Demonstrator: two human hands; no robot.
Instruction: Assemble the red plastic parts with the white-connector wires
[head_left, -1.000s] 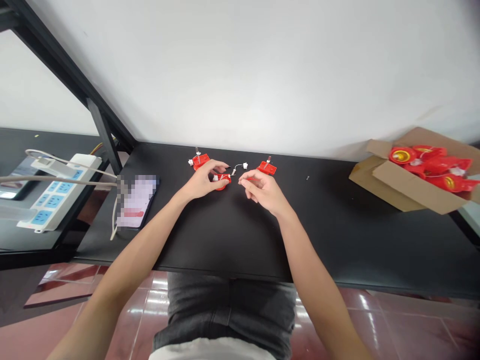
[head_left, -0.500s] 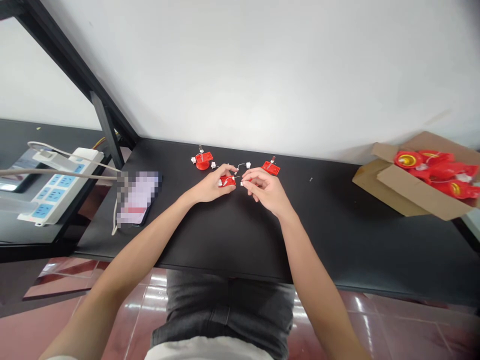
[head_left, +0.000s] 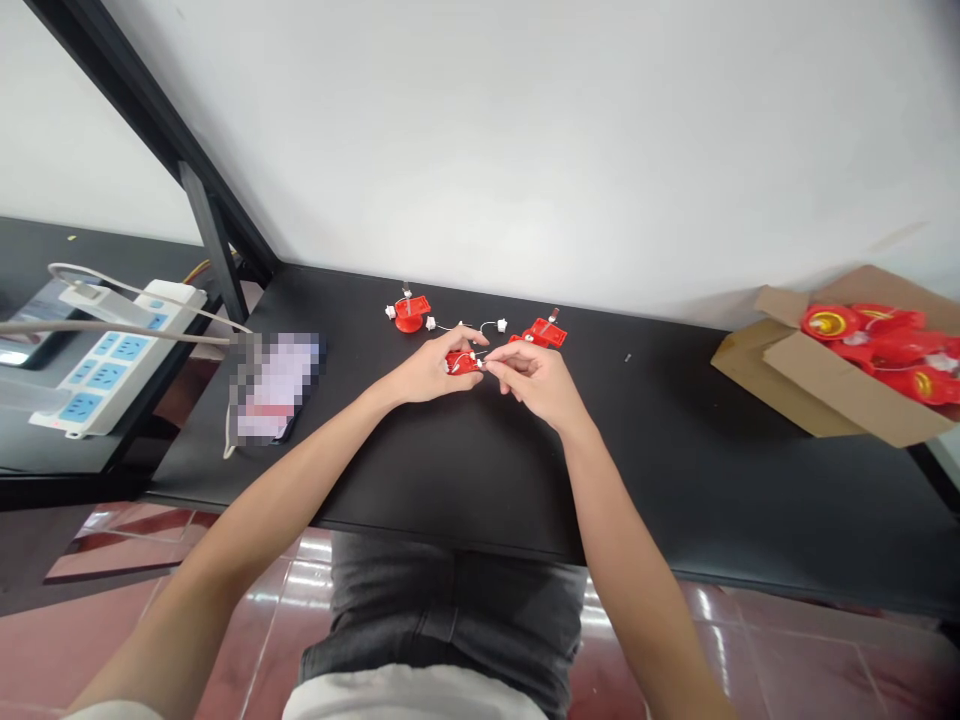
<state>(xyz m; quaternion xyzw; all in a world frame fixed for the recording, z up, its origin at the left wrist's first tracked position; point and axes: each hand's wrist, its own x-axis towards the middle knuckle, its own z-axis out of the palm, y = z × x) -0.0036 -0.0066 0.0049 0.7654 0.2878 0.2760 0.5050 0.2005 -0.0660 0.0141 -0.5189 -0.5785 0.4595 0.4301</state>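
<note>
My left hand (head_left: pixel 429 370) grips a small red plastic housing (head_left: pixel 460 362) between thumb and fingers, with white wiring lying in it. Close against its right side, my right hand (head_left: pixel 536 380) is closed in a pinch on a small white piece (head_left: pixel 481 364) with a thin wire or pin, too small to make out fully. Behind my left hand stands a red base with a tray-like top (head_left: pixel 409 312). A similar red part (head_left: pixel 550 331) lies just behind my right hand. White connectors on thin wire, one of them a white connector (head_left: pixel 502 325), lie between these parts.
At the right stands an open cardboard box (head_left: pixel 772 375) with several red and gold parts inside. A phone (head_left: pixel 277 385) with a blurred screen and a white power strip (head_left: pixel 112 365) with cables are at the left. The black table (head_left: pixel 450 470) meets a white wall behind.
My right hand has brought the small white piece up to the right edge of the red housing, narrowing the gap between the hands. The whole view has shifted slightly.
</note>
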